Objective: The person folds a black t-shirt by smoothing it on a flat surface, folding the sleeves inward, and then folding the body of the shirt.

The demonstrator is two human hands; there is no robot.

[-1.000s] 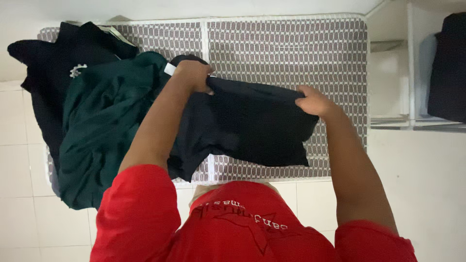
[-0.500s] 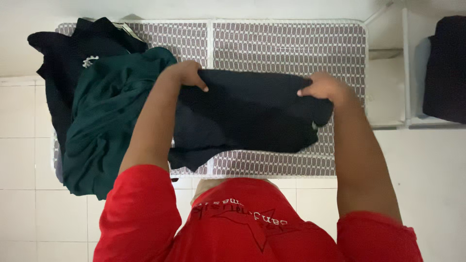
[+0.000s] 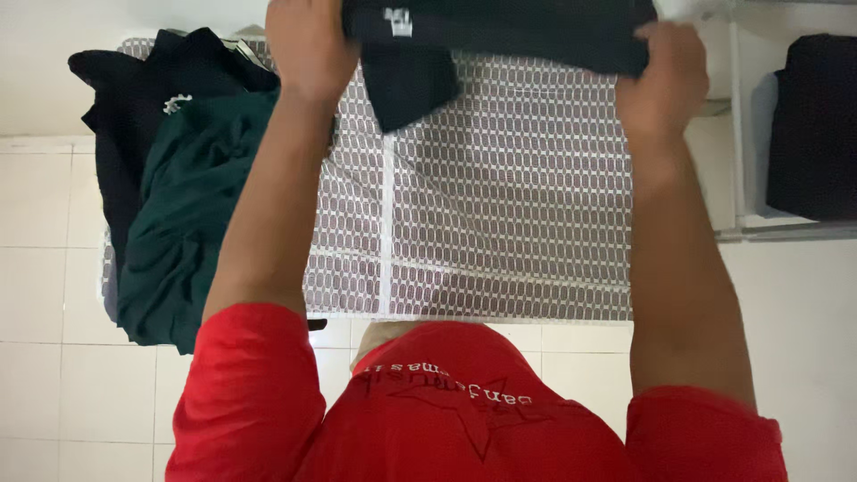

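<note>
The left hand (image 3: 308, 45) and right hand (image 3: 665, 80) each pinched an upper edge of a dark navy soft-fabric garment (image 3: 500, 31), fingers closed around the cloth. It hung lifted between both fists, above the patterned mesh-topped table (image 3: 500, 223), one loose flap drooping just below the left fingers. Judged light, limp and non-slippery; best held at the edges. A dark green crumpled garment (image 3: 187, 205) lay beside the left forearm.
</note>
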